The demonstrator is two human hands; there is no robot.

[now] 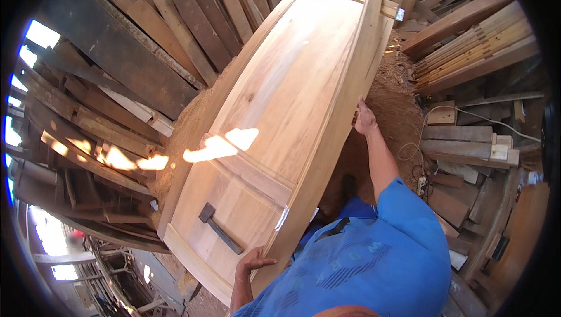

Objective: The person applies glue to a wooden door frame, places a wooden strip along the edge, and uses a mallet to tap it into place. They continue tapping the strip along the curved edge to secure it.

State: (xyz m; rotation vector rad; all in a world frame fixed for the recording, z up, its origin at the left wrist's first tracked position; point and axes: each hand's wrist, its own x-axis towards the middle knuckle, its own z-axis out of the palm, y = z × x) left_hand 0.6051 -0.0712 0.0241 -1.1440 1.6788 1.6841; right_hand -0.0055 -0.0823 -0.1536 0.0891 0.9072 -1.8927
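A large pale wooden panel door (274, 100) lies slantwise before me, its far end up and to the right. My left hand (255, 259) is closed over the door's near edge by the lower corner. Farther up the same long side, my right hand (365, 119) grips the edge from the right with my arm stretched out; some of its fingers are hidden against the wood. A dark hammer (221, 229) rests on the lower panel, just beyond my left hand. A metal plate (281, 219) shows on the door's side edge.
Dark planks (128, 42) lean along the left and back. Stacked boards (473, 42) and short timber offcuts (461, 141) lie at the right. A pale cord (497, 119) runs over the offcuts. Sawdust (403, 106) covers the floor around the door.
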